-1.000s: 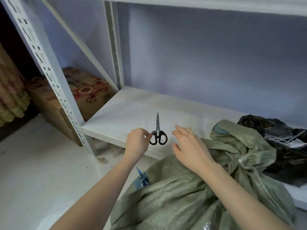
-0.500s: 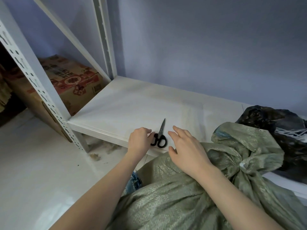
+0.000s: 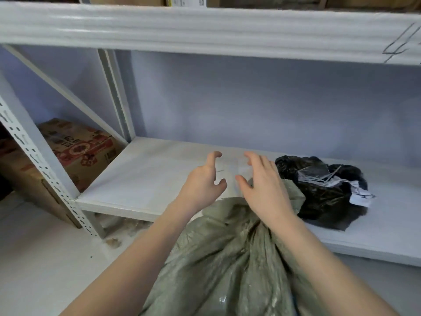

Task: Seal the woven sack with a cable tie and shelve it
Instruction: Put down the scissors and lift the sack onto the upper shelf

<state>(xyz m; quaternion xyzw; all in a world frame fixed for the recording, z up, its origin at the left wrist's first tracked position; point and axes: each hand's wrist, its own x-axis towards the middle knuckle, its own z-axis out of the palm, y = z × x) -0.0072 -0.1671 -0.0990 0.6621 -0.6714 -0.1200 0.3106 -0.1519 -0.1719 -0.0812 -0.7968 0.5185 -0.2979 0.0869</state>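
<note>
Woven sack [image 3: 230,265]: green, crumpled, nearest the camera, its top leaning against the front edge of the lower shelf [image 3: 148,179]. Left hand [image 3: 202,183] and right hand [image 3: 262,185]: raised above the sack top, fingers spread, holding nothing. Black plastic bag [image 3: 323,192]: on the shelf, right. Cardboard box [image 3: 77,153]: far left, behind the perforated upright [image 3: 34,160].
</note>
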